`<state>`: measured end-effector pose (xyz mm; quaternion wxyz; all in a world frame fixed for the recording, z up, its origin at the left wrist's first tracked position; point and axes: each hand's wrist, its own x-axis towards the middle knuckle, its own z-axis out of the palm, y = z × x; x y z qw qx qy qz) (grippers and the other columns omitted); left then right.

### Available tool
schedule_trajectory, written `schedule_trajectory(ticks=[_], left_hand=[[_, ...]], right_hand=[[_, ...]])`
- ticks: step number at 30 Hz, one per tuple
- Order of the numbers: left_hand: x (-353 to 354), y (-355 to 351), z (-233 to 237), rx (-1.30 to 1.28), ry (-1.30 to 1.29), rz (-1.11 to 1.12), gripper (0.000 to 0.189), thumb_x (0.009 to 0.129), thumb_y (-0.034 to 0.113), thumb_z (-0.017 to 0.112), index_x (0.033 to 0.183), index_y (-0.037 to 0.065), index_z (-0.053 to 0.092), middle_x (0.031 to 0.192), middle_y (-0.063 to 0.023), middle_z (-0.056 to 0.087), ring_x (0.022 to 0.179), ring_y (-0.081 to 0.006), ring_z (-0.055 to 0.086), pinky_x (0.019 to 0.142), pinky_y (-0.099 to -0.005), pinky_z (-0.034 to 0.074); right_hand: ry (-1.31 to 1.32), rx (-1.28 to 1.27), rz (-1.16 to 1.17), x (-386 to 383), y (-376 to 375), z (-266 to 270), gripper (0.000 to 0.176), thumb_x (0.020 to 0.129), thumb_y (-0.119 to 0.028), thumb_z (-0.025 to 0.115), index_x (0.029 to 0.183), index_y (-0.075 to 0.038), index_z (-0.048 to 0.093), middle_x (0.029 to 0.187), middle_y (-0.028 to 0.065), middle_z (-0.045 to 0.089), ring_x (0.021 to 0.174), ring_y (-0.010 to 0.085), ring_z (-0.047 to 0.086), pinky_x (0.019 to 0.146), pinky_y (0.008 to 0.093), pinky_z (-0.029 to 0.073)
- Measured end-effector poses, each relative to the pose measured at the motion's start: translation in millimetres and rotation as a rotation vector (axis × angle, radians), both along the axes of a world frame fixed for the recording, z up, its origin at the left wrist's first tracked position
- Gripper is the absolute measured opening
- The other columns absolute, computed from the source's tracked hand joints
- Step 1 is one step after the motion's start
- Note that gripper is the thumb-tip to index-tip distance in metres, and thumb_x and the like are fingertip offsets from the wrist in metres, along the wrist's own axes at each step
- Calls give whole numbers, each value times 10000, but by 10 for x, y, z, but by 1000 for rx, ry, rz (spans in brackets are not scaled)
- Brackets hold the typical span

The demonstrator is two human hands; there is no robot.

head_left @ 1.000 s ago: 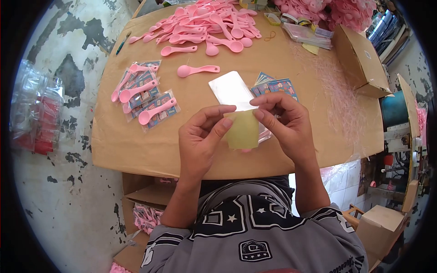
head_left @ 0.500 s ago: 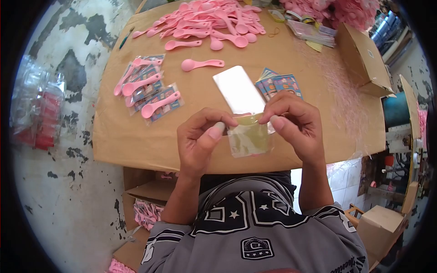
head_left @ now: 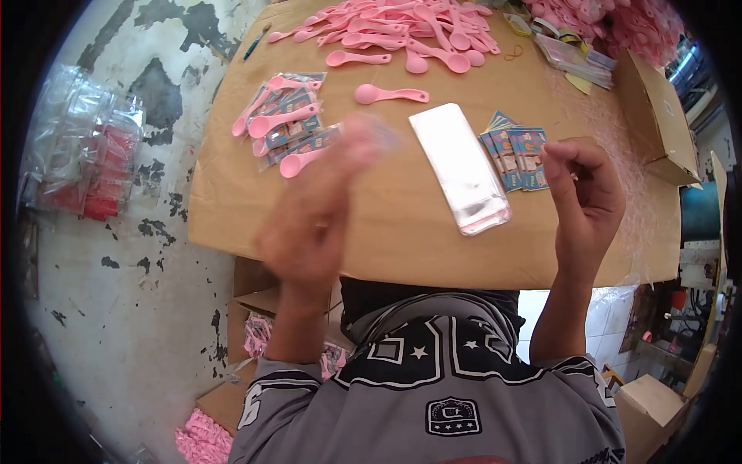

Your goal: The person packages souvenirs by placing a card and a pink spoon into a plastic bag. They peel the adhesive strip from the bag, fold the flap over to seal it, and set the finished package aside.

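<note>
My left hand (head_left: 305, 224) is smeared by motion over the table's left part. Between its fingertips is a small clear plastic bag (head_left: 380, 134), also blurred, close to the packed pink spoons. My right hand (head_left: 587, 182) has its fingers curled, thumb and index tips together, right at the edge of the fanned blue printed cards (head_left: 529, 158); nothing shows in it. Left of the cards lies a stack of clear plastic bags (head_left: 456, 162), shiny white with glare. Pink double-ended measuring spoons (head_left: 282, 120) rest on bagged cards at the left. One loose pink spoon (head_left: 390, 94) lies above the bag stack.
A big heap of pink spoons (head_left: 410, 31) covers the table's far side. At the right edge stands a cardboard box (head_left: 657, 116), with pink plastic strands in front of it. A pen (head_left: 257, 42) lies far left. Plastic packs (head_left: 85, 155) sit on the floor left.
Both hands held the small bag together in front of me. Now my left hand has carried it up and left, while my right hand has let go and moved right to the cards. The view has shifted.
</note>
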<state>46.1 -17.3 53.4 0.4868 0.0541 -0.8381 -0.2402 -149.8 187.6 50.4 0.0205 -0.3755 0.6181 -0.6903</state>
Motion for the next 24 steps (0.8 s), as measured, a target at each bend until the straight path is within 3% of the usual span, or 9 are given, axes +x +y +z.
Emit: schedule_trajectory(ticks=[2, 5, 8, 9, 11, 19, 24], left_hand=[[72, -271, 94, -194, -90, 202, 429, 921, -113, 666, 1324, 22, 725, 1323, -173, 729, 1297, -325, 672, 1056, -427, 552], [130, -535, -60, -58, -498, 193, 477, 972, -3, 668, 1443, 69, 646, 1477, -192, 624, 1446, -351, 535, 1172, -486, 436], [213, -776, -395, -79, -713, 162, 522, 1020, 107, 640, 1535, 123, 553, 1608, -166, 497, 1541, -355, 395, 1242, -508, 320], [224, -821, -428, -115, -742, 157, 522, 1028, 112, 626, 1543, 128, 542, 1620, -157, 483, 1549, -355, 379, 1250, -510, 301], [265, -881, -475, -177, -803, 142, 523, 1043, 124, 599, 1559, 139, 518, 1644, -139, 455, 1566, -355, 345, 1266, -515, 264], [366, -1812, -275, -195, -845, 24, 509, 1028, 61, 582, 1532, 131, 571, 1662, -147, 433, 1590, -338, 309, 1278, -463, 269], [160, -1115, -113, -101, -591, 14, 372, 1003, 123, 653, 1372, 76, 675, 1466, -162, 616, 1417, -363, 530, 1172, -446, 407]], right_hand=[[20, 140, -79, -85, 94, 0, 146, 990, 8, 702, 1134, -5, 721, 1023, 8, 674, 880, 44, 602, 696, 235, 468], [128, 486, -65, -58, 147, 71, 168, 969, -21, 716, 1136, -29, 730, 1010, 36, 673, 862, 104, 639, 698, 273, 492], [253, 569, 41, 19, 132, 25, 204, 930, -51, 746, 1135, -51, 740, 997, 90, 662, 845, 222, 665, 715, 341, 513], [330, 572, 44, 22, 128, -69, 216, 926, -84, 752, 1139, -51, 732, 1012, 124, 655, 897, 322, 668, 768, 407, 531], [385, 648, 5, 54, 137, -133, 228, 929, -110, 755, 1148, -54, 723, 1013, 123, 646, 931, 330, 671, 795, 419, 532], [333, 783, -308, -129, 224, -181, 239, 971, -199, 734, 1158, -56, 693, 1039, 134, 630, 949, 338, 661, 808, 448, 527], [351, 899, -511, -213, 216, -231, 373, 978, -324, 731, 1200, -31, 672, 1106, 151, 630, 1046, 349, 644, 859, 473, 519]])
